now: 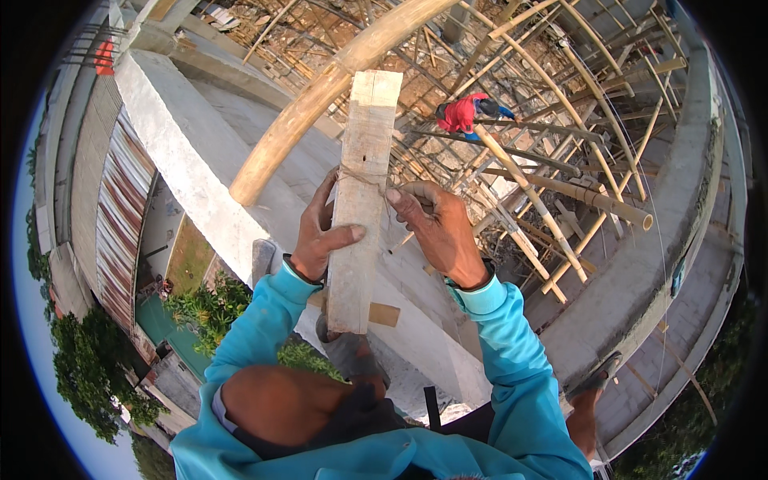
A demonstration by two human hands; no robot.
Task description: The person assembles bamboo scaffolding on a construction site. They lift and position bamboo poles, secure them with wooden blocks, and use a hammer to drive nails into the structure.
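A pale wooden board (360, 256) stands lengthwise in front of me, with a small dark hole in its upper part. My left hand (324, 232) is closed around its left side, thumb pressed flat on the face. A thin brown wire or string (362, 178) runs across the board just above that thumb. At the board's right edge, my right hand (432, 224) is closed, thumb and forefinger pinching that thin strand. Just beyond the board's top end lies a thick bamboo pole (320, 96).
I am high up beside concrete beams (180, 136). A co-worker in a red top (464, 114) is lower down among bamboo scaffolding (520, 180). A curved concrete ledge (640, 320) runs along the right. Rusty roofing (124, 216) and trees (92, 364) are far below left.
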